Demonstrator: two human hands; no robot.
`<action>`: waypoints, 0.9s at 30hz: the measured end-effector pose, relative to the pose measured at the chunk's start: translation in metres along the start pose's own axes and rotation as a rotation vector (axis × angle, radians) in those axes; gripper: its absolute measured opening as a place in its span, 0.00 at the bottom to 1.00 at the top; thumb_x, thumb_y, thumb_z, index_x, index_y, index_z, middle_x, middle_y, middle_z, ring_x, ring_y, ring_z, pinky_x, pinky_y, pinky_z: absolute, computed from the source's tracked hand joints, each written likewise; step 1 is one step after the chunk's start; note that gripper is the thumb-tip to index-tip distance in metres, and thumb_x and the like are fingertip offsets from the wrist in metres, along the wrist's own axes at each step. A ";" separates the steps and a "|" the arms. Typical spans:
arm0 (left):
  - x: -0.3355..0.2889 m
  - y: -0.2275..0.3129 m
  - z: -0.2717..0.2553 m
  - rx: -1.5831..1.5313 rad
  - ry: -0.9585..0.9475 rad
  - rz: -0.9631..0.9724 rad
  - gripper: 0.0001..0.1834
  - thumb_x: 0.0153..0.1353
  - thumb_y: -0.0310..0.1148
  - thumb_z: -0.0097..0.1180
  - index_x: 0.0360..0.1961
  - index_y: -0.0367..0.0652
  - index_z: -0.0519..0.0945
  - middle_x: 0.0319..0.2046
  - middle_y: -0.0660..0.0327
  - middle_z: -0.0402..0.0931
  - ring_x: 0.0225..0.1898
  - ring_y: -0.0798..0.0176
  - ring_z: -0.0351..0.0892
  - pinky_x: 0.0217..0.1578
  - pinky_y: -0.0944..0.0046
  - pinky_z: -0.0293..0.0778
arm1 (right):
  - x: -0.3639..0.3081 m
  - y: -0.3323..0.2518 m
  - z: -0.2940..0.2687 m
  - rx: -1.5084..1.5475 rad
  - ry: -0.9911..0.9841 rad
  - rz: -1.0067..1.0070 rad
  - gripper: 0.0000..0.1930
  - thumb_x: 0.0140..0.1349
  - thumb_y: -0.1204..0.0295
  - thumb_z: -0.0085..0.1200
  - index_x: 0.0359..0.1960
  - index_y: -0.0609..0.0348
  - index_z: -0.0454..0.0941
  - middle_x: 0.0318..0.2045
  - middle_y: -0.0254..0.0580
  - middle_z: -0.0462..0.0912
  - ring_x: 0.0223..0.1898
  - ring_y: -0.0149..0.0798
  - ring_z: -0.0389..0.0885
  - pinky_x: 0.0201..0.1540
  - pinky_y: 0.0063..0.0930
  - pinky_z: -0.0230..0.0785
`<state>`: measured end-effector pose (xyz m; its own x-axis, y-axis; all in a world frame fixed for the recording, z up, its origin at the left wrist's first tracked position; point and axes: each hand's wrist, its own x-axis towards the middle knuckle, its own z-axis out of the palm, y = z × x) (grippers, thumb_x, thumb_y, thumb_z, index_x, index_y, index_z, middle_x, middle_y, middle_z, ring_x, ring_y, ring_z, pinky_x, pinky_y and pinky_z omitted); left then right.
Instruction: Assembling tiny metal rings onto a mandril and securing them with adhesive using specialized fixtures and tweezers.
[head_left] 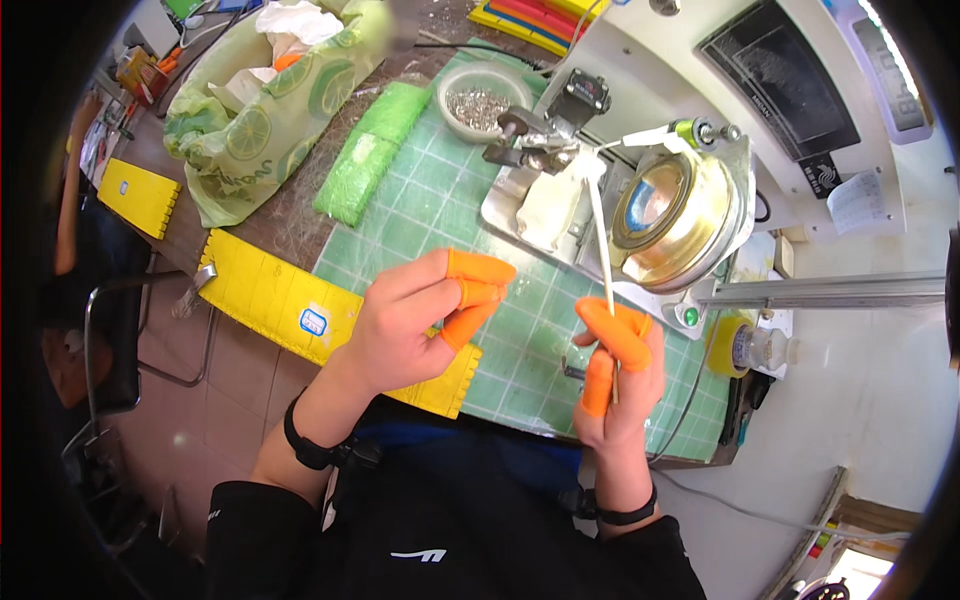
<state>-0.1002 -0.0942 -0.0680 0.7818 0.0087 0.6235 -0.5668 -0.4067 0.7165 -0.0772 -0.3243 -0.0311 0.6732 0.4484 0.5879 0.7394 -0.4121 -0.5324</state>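
Orange finger cots cover fingertips on both hands. My right hand (625,375) is closed around a thin pale stick (604,240). The stick's upper end reaches the white-wrapped clamp area of a benchtop machine (690,215); whether it touches there I cannot tell. My left hand (415,325) is held over the green cutting mat (400,225), thumb and fingers drawn together in a pinch. Whatever may be between those fingertips is too small to make out. Beside the stick, the machine carries a round brass-coloured wheel housing (665,215).
A grey bowl of small metal parts (482,105) stands behind the hands. Left of it lie a green wrapped bundle (372,155) and a lemon-patterned bag (250,130). A yellow strip (270,290) lines the table's front edge. A tape roll (730,345) is at right. Another person's arm (72,190) shows far left.
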 end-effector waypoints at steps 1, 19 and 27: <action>0.001 0.001 0.001 0.004 -0.008 -0.010 0.09 0.54 0.16 0.68 0.36 0.34 0.84 0.43 0.50 0.86 0.39 0.55 0.87 0.36 0.65 0.82 | -0.007 0.001 -0.002 0.025 0.009 0.017 0.13 0.71 0.75 0.56 0.53 0.66 0.81 0.46 0.55 0.84 0.34 0.42 0.81 0.37 0.33 0.74; -0.007 -0.007 0.008 0.000 0.085 0.127 0.04 0.63 0.24 0.63 0.35 0.36 0.80 0.44 0.55 0.83 0.40 0.51 0.86 0.37 0.59 0.82 | -0.040 0.000 -0.036 -0.073 -0.056 0.269 0.16 0.74 0.65 0.57 0.48 0.70 0.81 0.42 0.57 0.82 0.42 0.56 0.81 0.46 0.42 0.75; -0.011 0.018 0.004 -0.201 0.054 0.066 0.04 0.63 0.20 0.63 0.34 0.35 0.79 0.42 0.55 0.81 0.42 0.52 0.84 0.38 0.59 0.79 | -0.071 0.058 -0.086 -0.527 -0.151 0.267 0.26 0.78 0.66 0.46 0.70 0.73 0.66 0.70 0.68 0.66 0.74 0.61 0.60 0.76 0.49 0.50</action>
<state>-0.1181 -0.1058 -0.0633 0.7290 0.0394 0.6834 -0.6613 -0.2172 0.7180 -0.0821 -0.4478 -0.0514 0.8568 0.3667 0.3625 0.4693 -0.8457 -0.2539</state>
